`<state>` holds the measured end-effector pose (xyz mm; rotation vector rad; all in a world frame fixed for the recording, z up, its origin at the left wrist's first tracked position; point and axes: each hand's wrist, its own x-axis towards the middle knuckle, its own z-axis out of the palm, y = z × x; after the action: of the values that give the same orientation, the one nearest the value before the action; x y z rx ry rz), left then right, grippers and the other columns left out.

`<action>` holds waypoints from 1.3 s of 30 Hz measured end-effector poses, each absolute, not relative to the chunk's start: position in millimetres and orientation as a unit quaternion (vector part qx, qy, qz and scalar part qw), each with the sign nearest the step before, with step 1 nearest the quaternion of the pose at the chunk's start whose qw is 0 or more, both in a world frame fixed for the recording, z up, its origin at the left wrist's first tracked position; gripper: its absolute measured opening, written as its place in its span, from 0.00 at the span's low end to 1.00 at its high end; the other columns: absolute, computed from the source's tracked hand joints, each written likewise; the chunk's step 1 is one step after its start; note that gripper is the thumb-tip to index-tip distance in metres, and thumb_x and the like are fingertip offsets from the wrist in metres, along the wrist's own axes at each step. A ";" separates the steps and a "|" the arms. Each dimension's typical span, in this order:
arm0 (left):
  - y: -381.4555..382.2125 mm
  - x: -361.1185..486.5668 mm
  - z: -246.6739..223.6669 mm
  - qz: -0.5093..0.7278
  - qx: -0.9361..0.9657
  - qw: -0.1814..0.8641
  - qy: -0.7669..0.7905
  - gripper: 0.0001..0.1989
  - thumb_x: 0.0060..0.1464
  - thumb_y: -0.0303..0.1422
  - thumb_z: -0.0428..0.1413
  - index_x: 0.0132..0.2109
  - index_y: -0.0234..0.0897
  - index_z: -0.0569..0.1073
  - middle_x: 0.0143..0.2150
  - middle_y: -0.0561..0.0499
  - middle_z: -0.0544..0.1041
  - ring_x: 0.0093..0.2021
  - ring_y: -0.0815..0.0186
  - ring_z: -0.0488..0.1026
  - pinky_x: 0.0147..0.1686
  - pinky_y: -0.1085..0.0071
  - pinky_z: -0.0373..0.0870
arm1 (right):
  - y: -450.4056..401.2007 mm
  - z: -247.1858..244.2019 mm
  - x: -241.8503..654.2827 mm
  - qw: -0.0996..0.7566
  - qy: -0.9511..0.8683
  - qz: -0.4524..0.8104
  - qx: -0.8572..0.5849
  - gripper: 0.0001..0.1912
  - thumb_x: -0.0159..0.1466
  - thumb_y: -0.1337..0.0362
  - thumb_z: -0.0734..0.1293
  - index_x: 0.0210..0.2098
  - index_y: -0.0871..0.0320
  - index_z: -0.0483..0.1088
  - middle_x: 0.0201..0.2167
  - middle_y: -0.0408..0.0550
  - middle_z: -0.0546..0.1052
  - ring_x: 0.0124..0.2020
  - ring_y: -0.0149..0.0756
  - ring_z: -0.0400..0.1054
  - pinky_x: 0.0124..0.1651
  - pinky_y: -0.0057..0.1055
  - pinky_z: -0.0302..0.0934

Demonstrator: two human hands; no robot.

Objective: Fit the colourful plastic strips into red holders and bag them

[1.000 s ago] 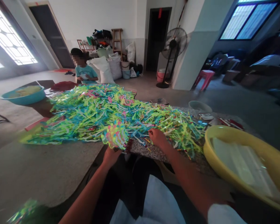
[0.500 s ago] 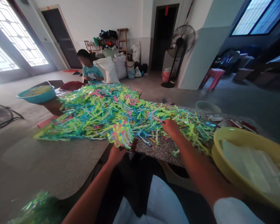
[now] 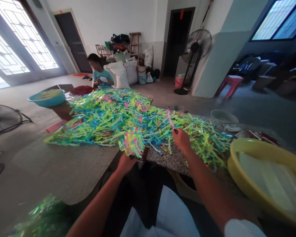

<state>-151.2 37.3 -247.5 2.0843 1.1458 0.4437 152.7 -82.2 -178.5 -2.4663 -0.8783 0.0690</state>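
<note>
A large heap of green, blue, white and pink strips (image 3: 106, 115) covers the speckled stone table (image 3: 160, 158). At the near edge my left hand (image 3: 126, 163) is closed round the base of a round bunch of colourful strips (image 3: 132, 141), which stands upward from the fist. My right hand (image 3: 182, 139), over the heap to the right, pinches the lower end of a single pink and white strip (image 3: 170, 119) that points up. Its fingertips are small and partly turned away.
A yellow basin (image 3: 239, 144) with clear plastic stands at the right. A blue basin (image 3: 47, 101) is at the left, near a floor fan (image 3: 5, 118). Beyond the heap sits a person in a teal shirt (image 3: 103, 77). Green strips (image 3: 45, 214) lie low at the left.
My right hand has raised the pink and white strip from the heap, and it now points upward. My left hand still holds the bunch. The whole view has shifted slightly.
</note>
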 end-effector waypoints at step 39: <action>37.2 -154.0 -249.6 0.157 0.814 0.340 0.445 0.22 0.50 0.29 0.60 0.55 0.38 0.75 0.54 0.44 0.79 0.57 0.52 0.74 0.54 0.61 0.70 | -42.8 -218.1 32.6 0.121 -0.534 0.139 -0.826 0.15 0.73 0.62 0.58 0.48 0.62 0.73 0.45 0.60 0.79 0.47 0.45 0.75 0.42 0.32 0.60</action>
<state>-154.0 37.2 -249.6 2.1184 1.1578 0.4078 32.6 -42.8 -218.1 -2.4113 -1.5586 0.4050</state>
